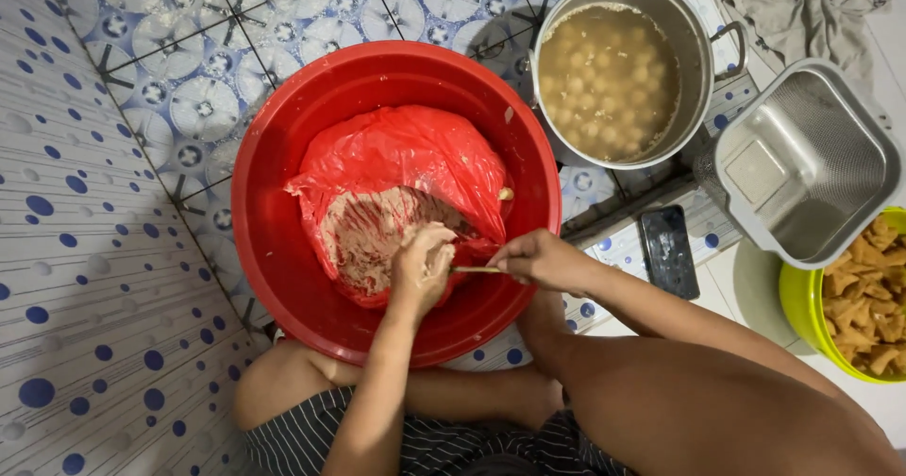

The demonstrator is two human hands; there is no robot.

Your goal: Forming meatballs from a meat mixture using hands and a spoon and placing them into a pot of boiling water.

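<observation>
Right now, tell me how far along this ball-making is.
Done: many pale balls float in the metal pot of cloudy liquid. In hand: the left hand squeezes paste over the red plastic bag in the red basin, and the right hand holds a spoon against it. Left: plenty of paste remains in the bag.

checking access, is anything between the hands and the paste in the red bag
Nothing visible: the left hand is coated in the paste, and the right hand holds a spoon beside it.

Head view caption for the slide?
Left hand in paste, right hand holding spoon, over red basin.
</observation>
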